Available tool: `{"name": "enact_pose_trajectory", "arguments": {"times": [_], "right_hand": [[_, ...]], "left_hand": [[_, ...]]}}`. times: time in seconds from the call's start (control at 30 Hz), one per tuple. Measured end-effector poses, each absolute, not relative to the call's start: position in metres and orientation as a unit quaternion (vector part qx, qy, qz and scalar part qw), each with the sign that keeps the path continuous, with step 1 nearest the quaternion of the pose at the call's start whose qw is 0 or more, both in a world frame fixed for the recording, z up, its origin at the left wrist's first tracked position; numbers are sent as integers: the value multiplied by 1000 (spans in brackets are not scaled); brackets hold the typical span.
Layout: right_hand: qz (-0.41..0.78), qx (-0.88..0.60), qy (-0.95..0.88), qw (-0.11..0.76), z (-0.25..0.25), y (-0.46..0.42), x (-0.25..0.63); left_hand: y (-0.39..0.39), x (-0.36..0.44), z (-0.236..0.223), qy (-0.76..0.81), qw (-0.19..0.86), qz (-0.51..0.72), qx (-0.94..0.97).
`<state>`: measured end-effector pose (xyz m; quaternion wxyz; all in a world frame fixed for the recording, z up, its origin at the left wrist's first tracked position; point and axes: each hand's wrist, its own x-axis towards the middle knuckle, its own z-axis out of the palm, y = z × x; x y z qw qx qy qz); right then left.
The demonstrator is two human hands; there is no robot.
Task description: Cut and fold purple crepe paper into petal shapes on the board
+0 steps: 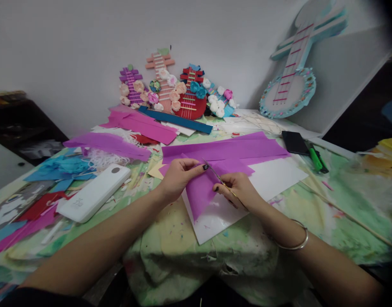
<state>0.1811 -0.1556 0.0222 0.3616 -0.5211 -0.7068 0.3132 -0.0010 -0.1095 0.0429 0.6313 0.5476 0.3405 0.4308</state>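
Note:
My left hand (180,177) pinches a piece of purple paper (200,196) between thumb and fingers, and one end of it hangs down toward me. A pair of scissors (227,186) is gripped in my right hand (237,192), its blades pointing up and left to the paper beside my left thumb. Whether the blades are apart I cannot tell. Behind my hands lies a longer folded strip of purple paper (228,148). Beneath them is a white sheet (275,177) on the table.
A white power bank (95,194) lies at left among paper scraps. Paper-flower-decorated model instruments (164,87) lean on the wall, with a larger one (288,85) at right. A black flat object (296,142), a green cutter (315,158) and a thin stick (346,213) lie at right.

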Motion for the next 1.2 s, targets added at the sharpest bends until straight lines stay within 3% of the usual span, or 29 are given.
{"name": "enact_pose_trajectory", "arguments": {"times": [0.4,0.67,1.2], "right_hand": [[478,-481,-527,513,17,-150,183],[534,-461,-533,467,17,-150,182],[545,-422,-478,545,21,-150,184]], "left_hand": [[-103,0,38,339,634,487,496],[-102,2,36,353,624,519,465],[-107,-1,36,297,747,345,484]]}}
